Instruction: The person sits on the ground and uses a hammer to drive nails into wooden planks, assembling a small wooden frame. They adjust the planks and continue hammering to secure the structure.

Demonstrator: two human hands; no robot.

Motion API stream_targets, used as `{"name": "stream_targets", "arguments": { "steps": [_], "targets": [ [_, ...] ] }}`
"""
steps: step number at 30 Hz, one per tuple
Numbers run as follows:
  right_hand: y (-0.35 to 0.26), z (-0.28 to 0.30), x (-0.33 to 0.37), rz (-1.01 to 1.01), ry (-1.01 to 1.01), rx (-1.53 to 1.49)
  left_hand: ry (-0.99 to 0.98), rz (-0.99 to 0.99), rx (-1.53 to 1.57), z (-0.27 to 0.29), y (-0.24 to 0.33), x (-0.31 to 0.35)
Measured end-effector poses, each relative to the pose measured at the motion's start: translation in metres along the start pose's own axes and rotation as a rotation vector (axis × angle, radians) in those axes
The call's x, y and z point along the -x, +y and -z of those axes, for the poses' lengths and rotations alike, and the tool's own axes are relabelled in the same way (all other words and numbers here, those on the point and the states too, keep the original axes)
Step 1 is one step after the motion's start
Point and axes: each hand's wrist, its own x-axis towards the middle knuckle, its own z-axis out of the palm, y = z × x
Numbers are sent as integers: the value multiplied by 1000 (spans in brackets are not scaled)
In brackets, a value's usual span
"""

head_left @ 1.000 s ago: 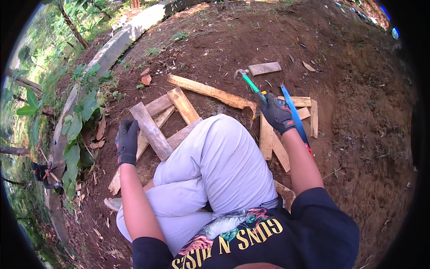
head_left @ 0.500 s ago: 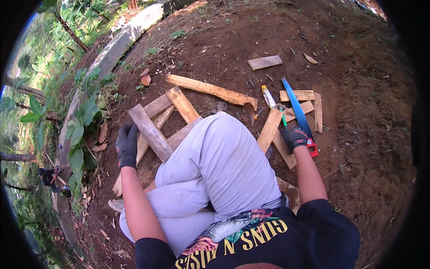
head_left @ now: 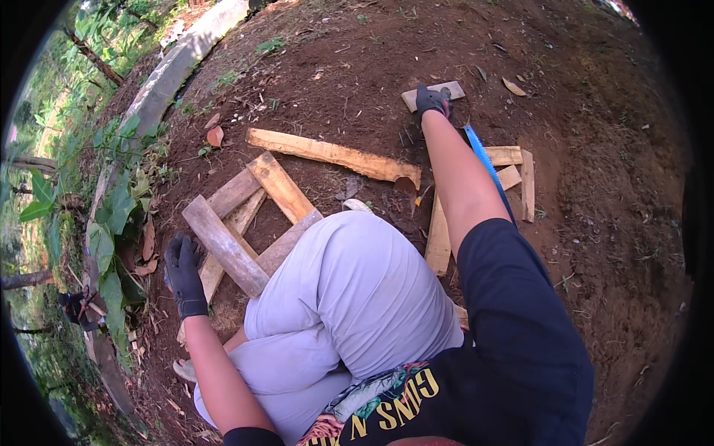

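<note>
My right hand (head_left: 433, 102), in a dark glove, reaches far forward and grips a short weathered board (head_left: 409, 99) lying on the soil. My left hand (head_left: 184, 271), also gloved, is beside a roughly square arrangement of boards at the left, fingers stretched and holding nothing. Its nearest piece is a greyish board (head_left: 227, 245), with a lighter yellowish board (head_left: 281, 186) on the far side. My right arm crosses over a handsaw with a blue blade (head_left: 487, 163), hiding its handle and most of the tools around it.
A long rough-edged plank (head_left: 335, 154) lies ahead of my knees. Several short wood pieces (head_left: 527, 186) rest right of the saw. A concrete edging (head_left: 175, 70) and leafy plants (head_left: 115, 208) border the left. Another person (head_left: 78, 308) is at the far left.
My right hand has left the saw handle area and reached forward onto the short board. My left hand has moved slightly down and left, away from the arranged boards. The view has shifted.
</note>
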Motion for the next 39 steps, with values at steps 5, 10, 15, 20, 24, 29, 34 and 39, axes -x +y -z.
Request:
{"name": "stream_targets", "arguments": {
  "steps": [5,10,15,20,24,29,34,39],
  "targets": [
    [-9,-28,-31,-180,-14,145,-74,26,21,-9,7,5],
    [-3,-43,-49,-185,5,202,-70,5,21,-3,2,3],
    [19,-24,-71,-207,30,-98,-95,39,25,-8,-5,-1],
    [17,43,49,-374,-346,-1580,-35,64,83,-1,0,4],
    [76,64,81,-159,-941,-1594,-47,46,0,-13,4,1],
    [12,99,172,583,-853,-725,-121,140,232,-12,5,-5],
    [-99,120,302,1210,-716,-98,-147,234,466,-4,-9,-10],
    [-124,13,381,1446,-608,351,-141,229,665,-13,4,-17]
  ]
}}
